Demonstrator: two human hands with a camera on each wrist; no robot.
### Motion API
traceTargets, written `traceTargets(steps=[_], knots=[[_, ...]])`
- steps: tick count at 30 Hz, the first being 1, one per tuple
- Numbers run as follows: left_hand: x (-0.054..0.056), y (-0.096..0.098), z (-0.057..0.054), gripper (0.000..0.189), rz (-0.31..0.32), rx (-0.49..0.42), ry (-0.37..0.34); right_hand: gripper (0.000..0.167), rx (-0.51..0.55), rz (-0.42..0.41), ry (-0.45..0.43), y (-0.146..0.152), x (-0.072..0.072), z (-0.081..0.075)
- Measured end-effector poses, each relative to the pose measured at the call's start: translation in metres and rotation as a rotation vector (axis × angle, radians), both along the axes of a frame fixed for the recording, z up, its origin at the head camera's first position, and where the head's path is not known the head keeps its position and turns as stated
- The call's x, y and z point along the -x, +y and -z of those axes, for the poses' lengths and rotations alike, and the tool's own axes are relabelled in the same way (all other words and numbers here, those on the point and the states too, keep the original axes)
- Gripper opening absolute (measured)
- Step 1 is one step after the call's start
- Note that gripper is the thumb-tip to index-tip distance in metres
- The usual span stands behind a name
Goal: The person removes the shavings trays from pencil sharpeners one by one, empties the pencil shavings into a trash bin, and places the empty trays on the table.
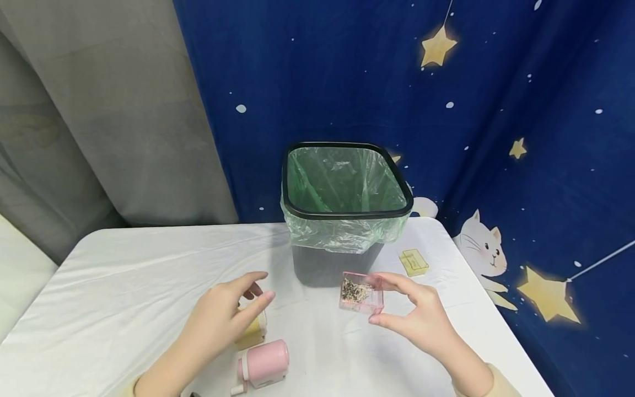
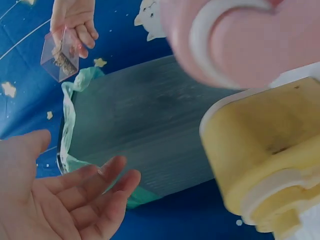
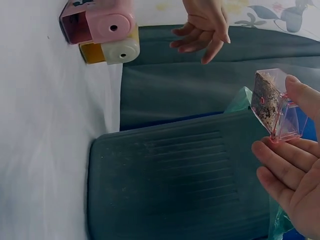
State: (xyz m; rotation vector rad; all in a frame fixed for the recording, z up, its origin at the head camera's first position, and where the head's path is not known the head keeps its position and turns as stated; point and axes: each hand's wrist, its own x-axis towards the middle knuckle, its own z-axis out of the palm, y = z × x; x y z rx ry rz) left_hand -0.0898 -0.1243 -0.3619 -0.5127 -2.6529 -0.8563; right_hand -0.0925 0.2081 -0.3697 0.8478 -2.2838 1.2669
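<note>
Pinched between thumb and fingers of my right hand [image 1: 416, 311] is a clear pink shavings drawer [image 1: 376, 302], held above the table in front of the bin. Pencil shavings and dark bits [image 3: 267, 100] lie inside it. My left hand [image 1: 223, 311] holds nothing, its fingers loosely bent above the yellow pencil sharpener [image 1: 252, 333], which it partly hides. Beside that lies a pink crank pencil sharpener [image 1: 268, 361], its handle toward me. In the right wrist view the pink sharpener [image 3: 107, 22] shows an open drawer slot.
A dark grey trash bin [image 1: 329, 267] with a black rim and a green plastic liner [image 1: 342, 237] stands at the table's back. To its right lies a clear yellow drawer [image 1: 414, 262]. Behind the white-covered table [image 1: 124, 286] hang grey and blue star-patterned curtains [image 1: 337, 71].
</note>
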Motion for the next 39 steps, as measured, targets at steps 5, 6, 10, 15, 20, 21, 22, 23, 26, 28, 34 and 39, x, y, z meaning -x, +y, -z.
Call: traceTargets(steps=[5,6,10,15,20,21,22,23,26,28,34,39], knots=[[0.011,0.001,-0.011,0.036,-0.002,-0.107,-0.057,0.067,0.028,-0.013,0.014,0.004,0.002,-0.005],[0.013,0.002,-0.012,0.036,0.002,-0.127,-0.061,0.068,0.029,-0.012,0.017,0.004,0.003,-0.006],[0.019,0.002,-0.018,0.037,0.019,-0.175,-0.058,0.068,0.015,0.017,0.028,0.007,0.003,-0.012],[0.027,0.002,-0.025,0.043,0.037,-0.221,-0.074,0.069,0.011,0.039,0.029,0.010,0.004,-0.020],[0.039,0.000,-0.031,0.049,0.054,-0.306,-0.136,0.070,0.031,0.031,0.058,0.014,0.009,-0.026],[0.042,0.000,-0.032,0.049,0.057,-0.329,-0.148,0.070,0.037,0.032,0.066,0.015,0.010,-0.027],[0.044,0.000,-0.033,0.049,0.061,-0.351,-0.157,0.070,0.046,0.030,0.075,0.015,0.011,-0.029],[0.047,0.000,-0.034,0.048,0.067,-0.377,-0.166,0.070,0.055,0.031,0.080,0.016,0.011,-0.031],[0.054,0.000,-0.038,0.049,0.088,-0.452,-0.195,0.069,0.075,0.043,0.080,0.018,0.013,-0.037],[0.058,0.000,-0.041,0.050,0.102,-0.497,-0.215,0.068,0.084,0.052,0.071,0.020,0.013,-0.040],[0.069,0.002,-0.046,0.056,0.111,-0.545,-0.271,0.067,0.088,0.068,0.058,0.022,0.015,-0.048],[0.078,0.003,-0.050,0.057,0.114,-0.559,-0.270,0.066,0.092,0.062,0.063,0.024,0.017,-0.055]])
